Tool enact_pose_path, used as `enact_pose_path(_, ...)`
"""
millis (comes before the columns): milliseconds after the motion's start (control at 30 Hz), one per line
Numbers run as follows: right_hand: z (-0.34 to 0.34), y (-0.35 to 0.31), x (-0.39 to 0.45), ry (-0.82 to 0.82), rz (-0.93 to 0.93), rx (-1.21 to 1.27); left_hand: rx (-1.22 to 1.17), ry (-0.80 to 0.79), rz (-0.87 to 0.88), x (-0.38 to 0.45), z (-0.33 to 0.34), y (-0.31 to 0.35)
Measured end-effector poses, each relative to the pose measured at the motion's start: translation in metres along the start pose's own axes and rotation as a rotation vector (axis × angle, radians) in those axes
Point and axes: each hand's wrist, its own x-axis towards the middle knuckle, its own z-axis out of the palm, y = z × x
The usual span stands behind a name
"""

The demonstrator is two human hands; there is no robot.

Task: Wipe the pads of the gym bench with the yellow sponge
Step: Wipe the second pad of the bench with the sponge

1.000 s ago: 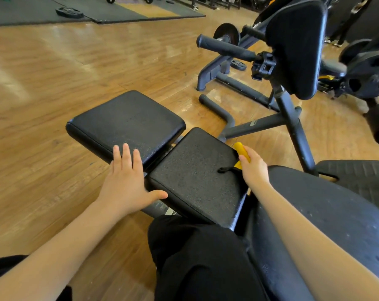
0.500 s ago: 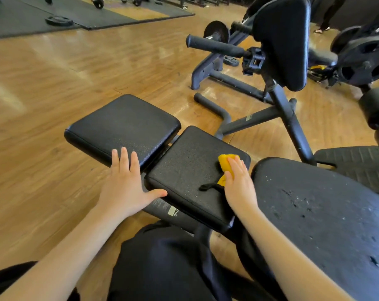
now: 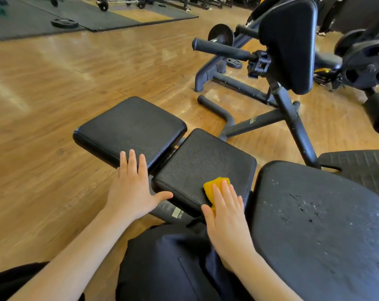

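Note:
Two square black pads sit side by side in front of me. My left hand (image 3: 133, 187) lies flat with straight fingers on the near edge of the left pad (image 3: 129, 129), its thumb reaching toward the right pad (image 3: 206, 164). My right hand (image 3: 225, 211) presses the yellow sponge (image 3: 215, 185) flat against the near part of the right pad; fingers are straight over the sponge, which shows beyond the fingertips. A large worn black pad (image 3: 323, 231) with flaked patches lies to the right of that hand.
A black machine frame with an upright pad (image 3: 289, 43) and a foam handle bar (image 3: 222, 48) stands beyond the pads. Weight plates (image 3: 366, 66) hang at the far right. Wooden floor surrounds the bench, with dark mats (image 3: 80, 14) at the back. My dark-trousered knee (image 3: 169, 266) is below.
My right hand has slid the sponge from the far right corner of the right pad toward its near edge. The left hand has stayed on the left pad.

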Motion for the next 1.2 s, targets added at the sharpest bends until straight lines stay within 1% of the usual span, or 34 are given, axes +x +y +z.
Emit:
enact_pose_path(100,0.003,-0.019,0.026,-0.112,-0.226,0.000,-0.003,0.003,0.004,0.000,0.003,-0.003)
enact_pose_path(167,0.006,-0.028,0.042,-0.143,-0.375,-0.022,0.004,-0.015,0.004,0.000,0.004,-0.005)
enact_pose_path(233,0.006,-0.026,0.048,-0.153,-0.475,-0.043,-0.009,-0.039,0.017,0.001,0.003,-0.009)
enact_pose_path(267,0.005,-0.021,0.046,-0.166,-0.497,-0.047,-0.017,-0.053,0.032,0.001,0.002,-0.012)
enact_pose_path(300,0.005,-0.013,0.041,-0.166,-0.517,-0.056,-0.024,-0.066,0.049,0.001,0.002,-0.014)
enact_pose_path(400,0.003,0.011,0.020,-0.066,-0.600,-0.126,-0.036,-0.079,0.075,0.000,0.002,-0.019)
enact_pose_path(500,0.004,0.009,0.024,-0.012,-0.631,-0.099,-0.028,-0.053,0.067,0.000,0.004,-0.018)
enact_pose_path(600,0.014,-0.025,0.046,0.079,-0.660,-0.043,-0.054,-0.036,0.058,0.000,0.005,-0.016)
enact_pose_path(700,0.030,-0.051,0.057,0.086,-0.690,-0.066,-0.092,-0.040,0.078,-0.002,0.004,-0.020)
enact_pose_path(767,0.033,-0.044,0.053,0.082,-0.691,-0.078,-0.097,-0.044,0.100,-0.002,0.002,-0.025)
enact_pose_path(933,0.013,0.009,0.017,0.063,-0.644,-0.055,-0.072,-0.025,0.148,-0.006,0.003,-0.031)
enact_pose_path(1000,0.011,0.013,0.014,0.071,-0.621,-0.051,-0.067,-0.027,0.147,-0.007,0.003,-0.031)
enact_pose_path(1133,0.024,-0.026,0.031,0.172,-0.611,-0.034,-0.074,-0.030,0.124,-0.005,0.004,-0.026)
enact_pose_path(1200,0.036,-0.048,0.042,0.173,-0.630,-0.051,-0.085,-0.040,0.112,-0.006,0.004,-0.024)
